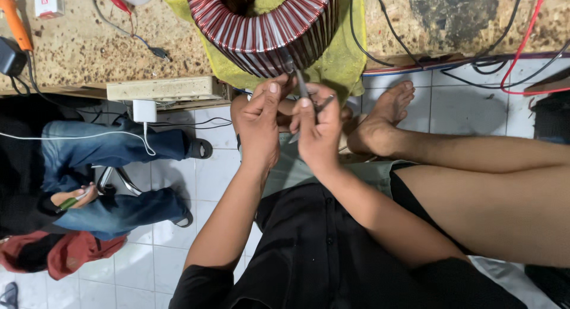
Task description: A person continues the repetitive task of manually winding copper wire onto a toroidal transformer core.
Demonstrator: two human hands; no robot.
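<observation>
At bench edge: large toroidal coil (261, 27), glossy red-copper windings ribbed round a hollow core, on yellow cloth (344, 53) over speckled chipboard bench (77, 47). Left hand (259, 122) pinches a wire end just below coil. Right hand (317, 131) grips thin metal tool (301, 86), tip touching windings. Tiled floor (463, 107) beyond; co-worker's jeans (113, 145) well left.

The place is a small electrical workshop. A worn particle-board bench (89, 47) carries a large toroidal coil (261, 24) wound in red enamelled wire on a yellow cloth (344, 59). Loose black and red cables (510, 65) trail above a white-tiled floor (178, 184).
</observation>
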